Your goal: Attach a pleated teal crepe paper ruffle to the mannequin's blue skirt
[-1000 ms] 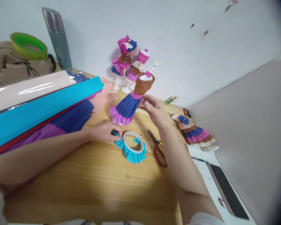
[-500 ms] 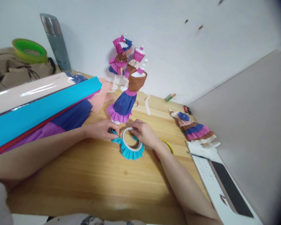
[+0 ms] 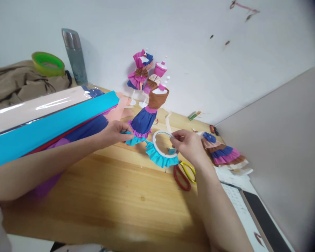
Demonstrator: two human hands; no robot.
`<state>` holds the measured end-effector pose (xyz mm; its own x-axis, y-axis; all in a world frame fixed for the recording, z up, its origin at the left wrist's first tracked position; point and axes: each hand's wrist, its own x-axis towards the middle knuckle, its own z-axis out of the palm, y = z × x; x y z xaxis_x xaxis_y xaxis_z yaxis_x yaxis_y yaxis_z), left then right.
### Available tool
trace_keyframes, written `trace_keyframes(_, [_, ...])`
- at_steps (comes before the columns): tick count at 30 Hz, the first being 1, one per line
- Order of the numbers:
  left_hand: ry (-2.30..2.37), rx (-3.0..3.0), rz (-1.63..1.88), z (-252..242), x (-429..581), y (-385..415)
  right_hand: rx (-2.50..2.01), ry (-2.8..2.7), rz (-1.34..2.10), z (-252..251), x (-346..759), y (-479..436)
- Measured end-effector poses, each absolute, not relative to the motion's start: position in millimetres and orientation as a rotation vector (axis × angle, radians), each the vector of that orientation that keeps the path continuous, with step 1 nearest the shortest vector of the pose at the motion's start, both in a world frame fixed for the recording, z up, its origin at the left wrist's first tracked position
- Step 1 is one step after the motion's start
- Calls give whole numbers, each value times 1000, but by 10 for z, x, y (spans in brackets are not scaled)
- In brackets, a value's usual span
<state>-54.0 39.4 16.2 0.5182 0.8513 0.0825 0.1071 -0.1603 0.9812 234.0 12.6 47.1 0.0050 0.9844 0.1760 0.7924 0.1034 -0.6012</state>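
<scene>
Two hands in the head view: left hand (image 3: 114, 133) pinching one end of the frill (image 3: 161, 157), right hand (image 3: 189, 144) pinching the tape roll (image 3: 154, 141). Frill runs between them, by the dress (image 3: 144, 119). Probably light, soft, easily torn crepe; I'd grab its gathered edge. Roll's likely stiffer, so its rim works.

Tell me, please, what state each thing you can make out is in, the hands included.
Left hand: pinching the blue ruffle
Right hand: holding the white ring
White ring: held at its right edge
Blue ruffle: gathered into frills
Scissors: lying, partly hidden
Brown-topped dress: standing
Striped dress: lying down
Bottle: standing, cap on
Brown cloth: crumpled
Green roll: resting on the brown cloth
</scene>
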Motion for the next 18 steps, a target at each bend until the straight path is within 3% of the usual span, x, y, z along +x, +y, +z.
trace_keyframes(13, [1072, 1950, 933, 229, -602, 494, -1999, -1662, 409, 718, 2297, 229])
trace_keyframes(18, [987, 1685, 692, 291, -655, 551, -1964, -1640, 494, 728, 2302, 230])
